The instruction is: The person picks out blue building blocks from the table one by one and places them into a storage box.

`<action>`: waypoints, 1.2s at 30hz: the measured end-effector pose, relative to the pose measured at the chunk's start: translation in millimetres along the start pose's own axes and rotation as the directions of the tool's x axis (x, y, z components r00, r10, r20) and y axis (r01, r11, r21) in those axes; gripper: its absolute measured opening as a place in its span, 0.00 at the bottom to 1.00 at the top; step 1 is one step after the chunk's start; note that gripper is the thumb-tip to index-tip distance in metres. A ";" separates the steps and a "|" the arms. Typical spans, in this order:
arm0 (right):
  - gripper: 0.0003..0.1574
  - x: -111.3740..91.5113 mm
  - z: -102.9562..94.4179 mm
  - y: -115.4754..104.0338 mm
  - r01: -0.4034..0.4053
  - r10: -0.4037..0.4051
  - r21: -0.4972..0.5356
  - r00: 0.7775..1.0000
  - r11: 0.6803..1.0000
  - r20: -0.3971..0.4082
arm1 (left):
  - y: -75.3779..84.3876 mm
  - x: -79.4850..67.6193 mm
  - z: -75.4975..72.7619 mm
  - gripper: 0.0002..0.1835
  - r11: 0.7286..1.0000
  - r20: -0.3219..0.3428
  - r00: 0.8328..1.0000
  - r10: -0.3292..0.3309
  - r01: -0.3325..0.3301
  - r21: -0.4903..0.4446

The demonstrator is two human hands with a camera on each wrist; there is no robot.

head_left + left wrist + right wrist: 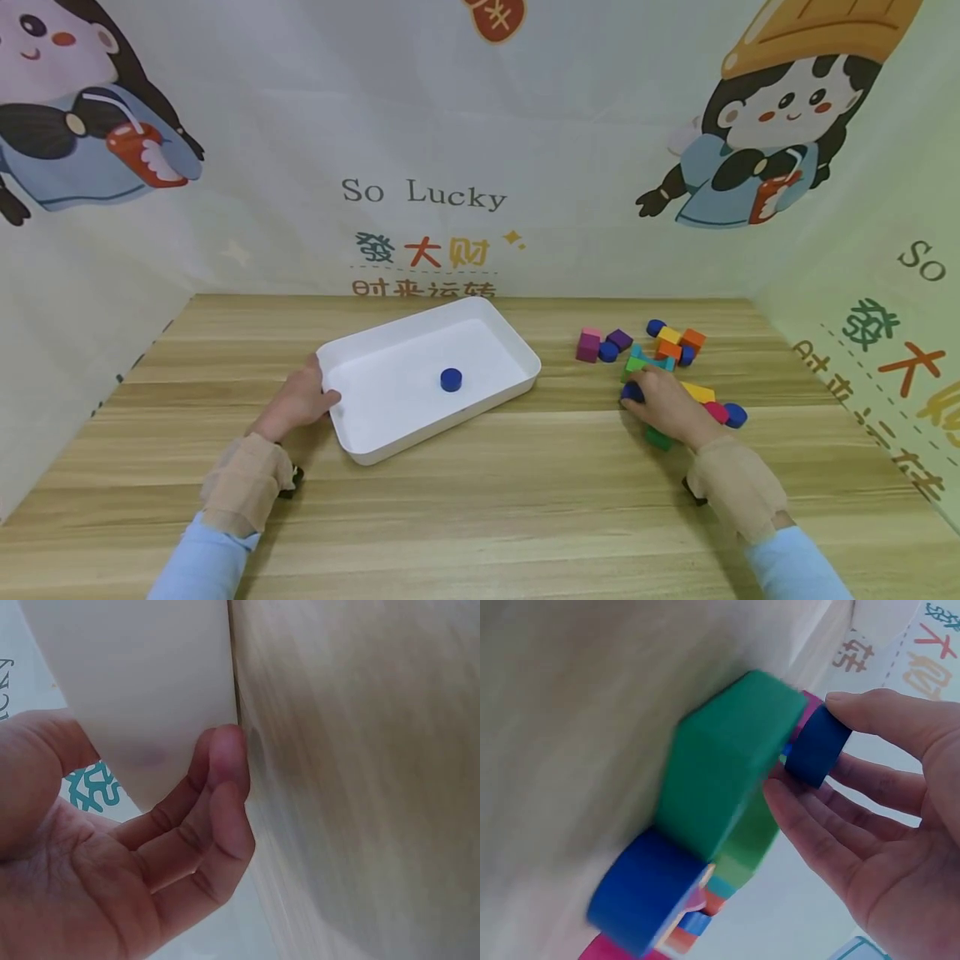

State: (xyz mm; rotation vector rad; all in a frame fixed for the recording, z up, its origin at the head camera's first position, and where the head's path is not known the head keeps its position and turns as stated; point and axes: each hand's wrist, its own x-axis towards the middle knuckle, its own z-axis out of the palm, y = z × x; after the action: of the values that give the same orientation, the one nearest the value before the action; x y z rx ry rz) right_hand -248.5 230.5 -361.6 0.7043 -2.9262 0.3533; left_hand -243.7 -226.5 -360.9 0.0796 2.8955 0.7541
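Note:
A shallow white tray (401, 392) lies angled on the table, with one blue cylinder block (451, 380) inside. My left hand (296, 402) grips its left end, thumb over the rim and fingers curled against the outer wall, as the left wrist view shows. Over at the block pile, my right hand (670, 407) pinches a second blue cylinder block (817, 746) between thumb and fingers. Close beside that hand in the right wrist view are a green block (727, 757) and another blue cylinder block (649, 892). Part of the pile is hidden under the right hand.
Behind the right hand sit a purple block (588, 347), an orange block (693, 340) and several other coloured blocks. A yellow block (699, 392) and a blue cylinder block (736, 416) lie to its right. A printed cloth (570, 208) rises at the table's back edge.

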 end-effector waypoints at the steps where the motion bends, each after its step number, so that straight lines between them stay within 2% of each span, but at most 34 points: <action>1: 0.17 1.2 -0.6 -1.7 0.004 -0.004 0.000 1.000 1.000 -0.006 | 0.3 -0.1 -0.2 0.38 1.000 0.000 1.000 -0.001 0.001 0.001; 11: 0.22 19.5 -4.4 -21.9 0.034 -0.034 0.022 0.999 0.999 0.000 | 0.6 -1.1 0.2 0.37 1.000 0.002 1.000 0.004 -0.004 -0.009; 22: 0.22 46.6 -1.5 -49.8 0.117 -0.114 0.064 0.992 0.991 -0.061 | 1.1 -1.1 -0.7 0.37 1.000 0.004 1.000 0.000 0.000 -0.005; 29: 0.22 59.8 1.7 -64.3 0.122 -0.113 0.112 0.991 0.986 -0.078 | 0.0 -0.1 0.8 0.37 1.000 0.004 1.000 -0.006 0.006 0.002; 36: 0.20 71.4 2.6 -76.8 0.138 -0.128 0.118 0.987 0.983 -0.093 | -0.6 0.6 1.0 0.37 1.000 -0.006 1.000 0.000 0.000 -0.007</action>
State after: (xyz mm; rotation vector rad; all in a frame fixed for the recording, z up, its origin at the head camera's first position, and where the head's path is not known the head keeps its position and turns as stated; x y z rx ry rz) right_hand -276.5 132.4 -337.3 0.8738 -2.7783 0.5414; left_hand -244.2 -226.5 -362.2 0.0774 2.8982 0.7654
